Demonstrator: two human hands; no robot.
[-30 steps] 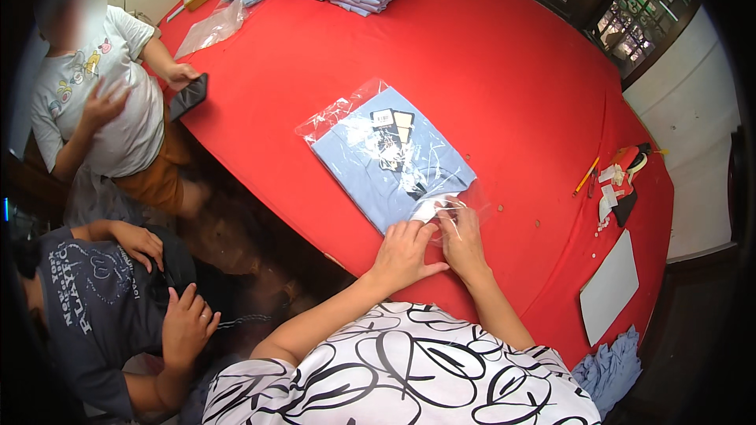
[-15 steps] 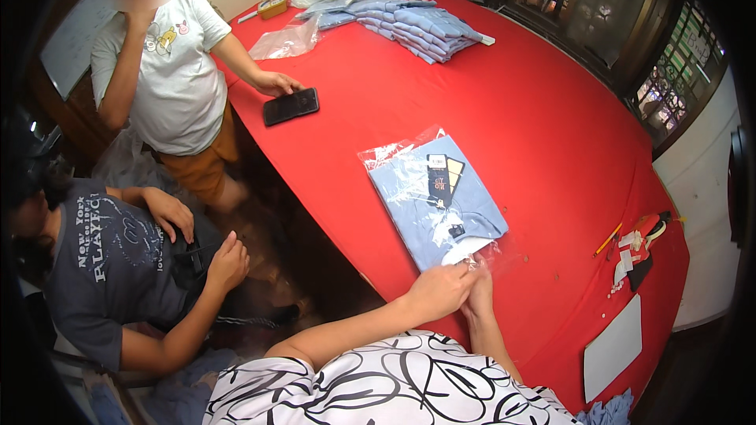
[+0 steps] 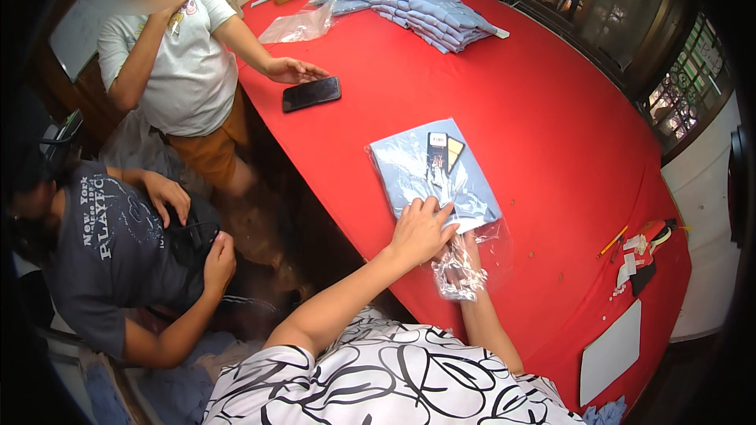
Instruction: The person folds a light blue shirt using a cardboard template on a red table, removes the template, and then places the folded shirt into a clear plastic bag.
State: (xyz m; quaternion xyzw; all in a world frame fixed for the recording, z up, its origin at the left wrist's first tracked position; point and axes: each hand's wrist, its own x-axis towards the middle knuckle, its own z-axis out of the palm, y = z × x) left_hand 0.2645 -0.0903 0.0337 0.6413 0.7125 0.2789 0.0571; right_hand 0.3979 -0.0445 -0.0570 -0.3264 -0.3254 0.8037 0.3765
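A folded light-blue shirt (image 3: 480, 181) lies on the red-covered table in a clear plastic bag (image 3: 492, 248), with dark and yellow tags (image 3: 438, 156) showing through. My left hand (image 3: 422, 230) rests on the near end of the bagged shirt, its fingers apart and flat. Close beside it, my right hand (image 3: 459, 261) is at the bag's loose mouth. Crinkled plastic lies over that hand and its wrist; its fingers are partly hidden by the plastic and the left hand.
Folded blue shirts (image 3: 437, 16) are stacked at the far side. A co-worker's hand (image 3: 295, 71) is beside a black phone (image 3: 312, 94) near the table's left edge. A pencil (image 3: 613, 242), dark and red items (image 3: 644, 256) and a white sheet (image 3: 611, 352) lie right. Another person (image 3: 118, 267) sits left.
My left hand has moved from the bag's mouth up onto the shirt, and its fingers have opened. Plastic now covers my right hand. The co-worker's hand has let go of the phone, now on the table.
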